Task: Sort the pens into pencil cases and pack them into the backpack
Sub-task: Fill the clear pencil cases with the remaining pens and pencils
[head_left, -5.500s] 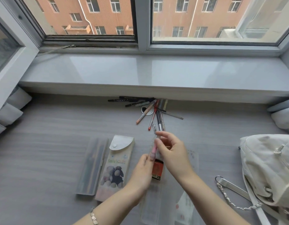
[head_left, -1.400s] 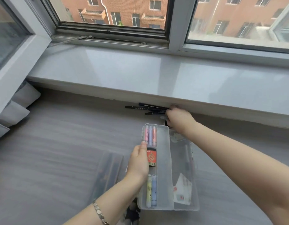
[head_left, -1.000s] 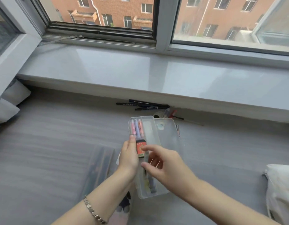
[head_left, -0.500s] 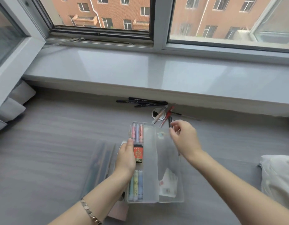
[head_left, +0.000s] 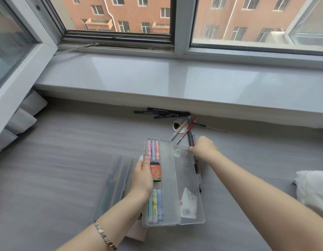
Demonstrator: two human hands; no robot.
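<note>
**A:** Fingers first: what are they doing?

**B:** Left hand (head_left: 142, 176) grips the left rim of the open clear pencil case (head_left: 168, 178), thumb on top. Right hand (head_left: 205, 148) is curled at the lid's far corner, next to a dark pen (head_left: 190, 140). Whether it pinches that pen, I can't tell.

**A:** Which step, then?

**B:** Sorting, I'd say. Highlighters (head_left: 153, 149) already lie in the tray, while loose pens (head_left: 182, 129) wait just beyond it, under the windowsill (head_left: 175, 84).

**A:** Next?

**B:** Probably lifting one pen cleanly into the bare middle slot. The white backpack (head_left: 313, 189) sits well apart at right, with packing not yet begun.
</note>
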